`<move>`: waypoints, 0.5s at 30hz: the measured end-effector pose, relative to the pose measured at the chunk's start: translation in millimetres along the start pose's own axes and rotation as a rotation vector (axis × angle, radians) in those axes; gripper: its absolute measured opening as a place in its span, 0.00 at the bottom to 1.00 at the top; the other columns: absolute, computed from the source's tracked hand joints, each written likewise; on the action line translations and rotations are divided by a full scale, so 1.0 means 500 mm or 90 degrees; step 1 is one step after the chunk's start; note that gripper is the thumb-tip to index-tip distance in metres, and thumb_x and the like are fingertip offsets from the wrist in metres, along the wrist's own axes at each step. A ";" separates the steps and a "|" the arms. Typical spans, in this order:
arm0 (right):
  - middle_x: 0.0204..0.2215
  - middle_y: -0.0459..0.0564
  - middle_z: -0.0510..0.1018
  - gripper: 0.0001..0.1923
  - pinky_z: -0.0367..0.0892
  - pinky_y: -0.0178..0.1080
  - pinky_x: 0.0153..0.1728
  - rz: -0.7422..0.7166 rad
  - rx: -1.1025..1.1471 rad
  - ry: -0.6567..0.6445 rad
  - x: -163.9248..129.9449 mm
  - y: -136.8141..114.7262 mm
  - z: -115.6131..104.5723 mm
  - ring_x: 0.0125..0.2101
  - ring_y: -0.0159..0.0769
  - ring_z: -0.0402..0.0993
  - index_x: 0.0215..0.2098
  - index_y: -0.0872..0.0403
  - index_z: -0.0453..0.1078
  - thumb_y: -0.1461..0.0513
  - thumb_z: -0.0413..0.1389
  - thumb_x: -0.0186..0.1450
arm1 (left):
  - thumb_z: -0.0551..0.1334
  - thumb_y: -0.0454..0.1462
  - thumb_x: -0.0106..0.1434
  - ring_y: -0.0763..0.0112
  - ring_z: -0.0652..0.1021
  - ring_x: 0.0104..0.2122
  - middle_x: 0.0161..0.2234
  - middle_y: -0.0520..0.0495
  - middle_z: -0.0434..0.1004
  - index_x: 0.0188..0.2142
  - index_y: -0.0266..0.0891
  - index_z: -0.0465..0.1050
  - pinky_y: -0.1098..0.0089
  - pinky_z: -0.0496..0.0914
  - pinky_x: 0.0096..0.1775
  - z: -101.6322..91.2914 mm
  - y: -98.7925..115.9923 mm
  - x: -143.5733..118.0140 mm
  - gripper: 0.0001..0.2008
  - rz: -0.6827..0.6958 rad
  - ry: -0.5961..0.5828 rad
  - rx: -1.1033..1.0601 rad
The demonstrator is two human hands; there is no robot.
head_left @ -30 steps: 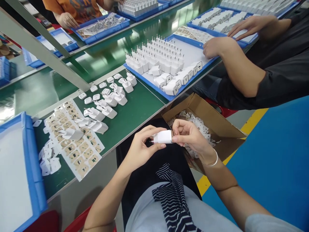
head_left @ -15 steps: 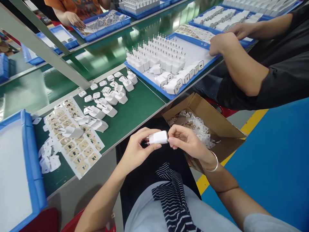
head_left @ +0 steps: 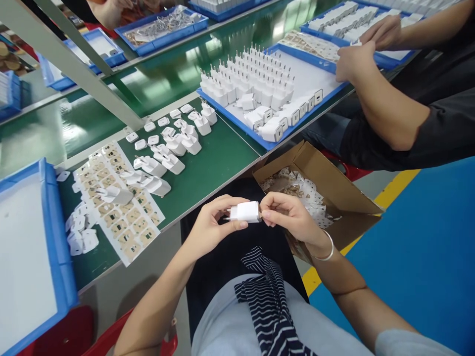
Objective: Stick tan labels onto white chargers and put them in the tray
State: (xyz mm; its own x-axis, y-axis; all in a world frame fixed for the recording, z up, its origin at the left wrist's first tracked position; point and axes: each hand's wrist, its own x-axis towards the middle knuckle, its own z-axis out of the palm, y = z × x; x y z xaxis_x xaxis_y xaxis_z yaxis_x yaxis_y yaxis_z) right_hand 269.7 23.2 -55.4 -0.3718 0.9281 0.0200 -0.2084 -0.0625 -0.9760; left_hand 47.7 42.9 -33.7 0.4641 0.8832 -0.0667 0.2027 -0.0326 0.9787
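- Workbench (head_left: 218, 163), green-topped: white plug adapters (head_left: 173, 165) were strewn across it, several of them tipped on their sides.
- Blue tray (head_left: 311, 76): it was set farther along the workbench and was partly filled, many adapters being stood upright in rows.
- Cardboard box (head_left: 326, 175): it was placed below the workbench edge and was partly filled with pale scraps.
- Sheet of tan pieces (head_left: 124, 217): it was laid over the near edge, and one adapter was rested on it.
- Left hand (head_left: 208, 225): a single adapter was pinched at its body between thumb and fingers.
- Right hand (head_left: 287, 215): thumb and curled fingers were drawn together against that adapter; whether anything was caught between them could not be told.
- Held adapter (head_left: 244, 211): it was kept above the lap, prongs (head_left: 226, 218) to the left. The step in hand was judged to be fingertip work at the opposite end; for the next move, a steady left pinch and light right fingertips were judged necessary.
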 end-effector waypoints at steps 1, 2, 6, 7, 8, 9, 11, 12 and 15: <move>0.23 0.43 0.71 0.13 0.65 0.32 0.26 -0.001 0.011 0.003 0.000 0.001 0.001 0.23 0.27 0.67 0.30 0.54 0.69 0.55 0.62 0.67 | 0.74 0.40 0.57 0.66 0.79 0.37 0.40 0.43 0.81 0.46 0.41 0.82 0.68 0.72 0.38 -0.001 -0.001 0.000 0.17 -0.005 -0.007 -0.021; 0.23 0.43 0.71 0.13 0.65 0.32 0.26 -0.002 0.022 0.004 0.000 0.002 0.001 0.23 0.27 0.67 0.30 0.54 0.69 0.56 0.62 0.67 | 0.74 0.39 0.57 0.66 0.79 0.37 0.41 0.43 0.82 0.46 0.41 0.83 0.68 0.73 0.38 -0.001 -0.002 0.001 0.17 -0.012 -0.014 -0.044; 0.22 0.43 0.72 0.11 0.65 0.31 0.24 0.000 0.037 0.018 0.000 0.011 -0.011 0.22 0.27 0.66 0.30 0.54 0.70 0.57 0.62 0.66 | 0.75 0.38 0.54 0.66 0.80 0.37 0.41 0.43 0.84 0.45 0.41 0.83 0.68 0.74 0.39 -0.002 -0.006 0.004 0.17 -0.076 -0.029 -0.159; 0.22 0.42 0.72 0.11 0.65 0.32 0.24 0.006 0.032 0.028 0.000 0.019 -0.020 0.21 0.27 0.66 0.30 0.54 0.70 0.57 0.63 0.65 | 0.76 0.38 0.53 0.66 0.81 0.37 0.41 0.43 0.84 0.45 0.41 0.83 0.68 0.75 0.39 -0.003 -0.008 0.005 0.18 -0.092 -0.026 -0.186; 0.22 0.42 0.72 0.12 0.65 0.32 0.24 0.013 0.023 0.045 0.002 0.031 -0.034 0.21 0.27 0.66 0.30 0.54 0.70 0.56 0.63 0.65 | 0.76 0.38 0.52 0.65 0.81 0.36 0.40 0.43 0.84 0.45 0.41 0.83 0.68 0.75 0.39 -0.005 -0.012 0.005 0.19 -0.104 -0.020 -0.209; 0.21 0.43 0.73 0.12 0.66 0.32 0.24 0.026 0.008 0.069 0.003 0.048 -0.053 0.21 0.27 0.67 0.30 0.54 0.70 0.55 0.64 0.64 | 0.77 0.39 0.51 0.65 0.81 0.36 0.40 0.43 0.85 0.44 0.41 0.83 0.67 0.76 0.39 -0.007 -0.016 0.005 0.20 -0.109 -0.013 -0.229; 0.21 0.43 0.74 0.13 0.67 0.34 0.26 0.074 -0.056 0.151 0.005 0.097 -0.102 0.22 0.29 0.68 0.30 0.54 0.71 0.54 0.64 0.63 | 0.78 0.40 0.49 0.65 0.82 0.36 0.40 0.43 0.85 0.44 0.41 0.84 0.67 0.76 0.39 -0.012 -0.025 0.005 0.21 -0.107 0.000 -0.265; 0.22 0.43 0.74 0.13 0.68 0.35 0.27 0.112 -0.101 0.197 0.005 0.128 -0.130 0.23 0.30 0.69 0.30 0.54 0.71 0.53 0.64 0.63 | 0.78 0.40 0.49 0.65 0.82 0.36 0.40 0.43 0.85 0.44 0.42 0.84 0.67 0.76 0.40 -0.015 -0.030 0.005 0.22 -0.100 0.005 -0.283; 0.22 0.44 0.73 0.14 0.69 0.36 0.28 0.211 -0.214 0.322 -0.011 0.227 -0.217 0.24 0.31 0.69 0.29 0.54 0.69 0.54 0.61 0.67 | 0.79 0.41 0.48 0.65 0.82 0.36 0.41 0.44 0.85 0.45 0.43 0.84 0.67 0.75 0.41 -0.020 -0.043 0.007 0.22 -0.088 0.006 -0.334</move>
State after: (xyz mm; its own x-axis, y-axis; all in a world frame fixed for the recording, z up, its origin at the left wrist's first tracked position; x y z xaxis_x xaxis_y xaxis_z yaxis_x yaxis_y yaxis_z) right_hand 346.1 50.9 -189.7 0.1167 0.9418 -0.3152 0.1661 -0.3314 -0.9288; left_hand 36.5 51.3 -53.2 0.4559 0.8669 -0.2017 -0.1978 0.3196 0.9267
